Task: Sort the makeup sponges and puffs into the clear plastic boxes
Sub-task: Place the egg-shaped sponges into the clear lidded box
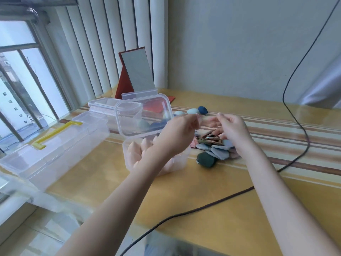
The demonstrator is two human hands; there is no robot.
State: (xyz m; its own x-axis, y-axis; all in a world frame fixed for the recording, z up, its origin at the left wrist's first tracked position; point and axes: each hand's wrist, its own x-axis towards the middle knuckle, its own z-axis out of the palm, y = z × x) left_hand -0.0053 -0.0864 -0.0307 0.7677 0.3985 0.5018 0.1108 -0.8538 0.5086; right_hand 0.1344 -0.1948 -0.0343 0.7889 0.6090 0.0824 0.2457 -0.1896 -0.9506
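Observation:
A small clear box with its lid raised holds several pale pink sponges. Right of it lies a pile of flat puffs in grey-blue, pink and brown, with a dark green sponge at its front. My left hand hovers above the box's right edge, fingers curled toward the pile; blur hides whether it holds anything. My right hand hangs over the pile, its fingers loosely bent and blurred.
A large clear box with a yellow handle lies open at the left. A dark blue sponge and a pale teal one sit behind the pile. A red-framed mirror stands at the back. A black cable crosses the table.

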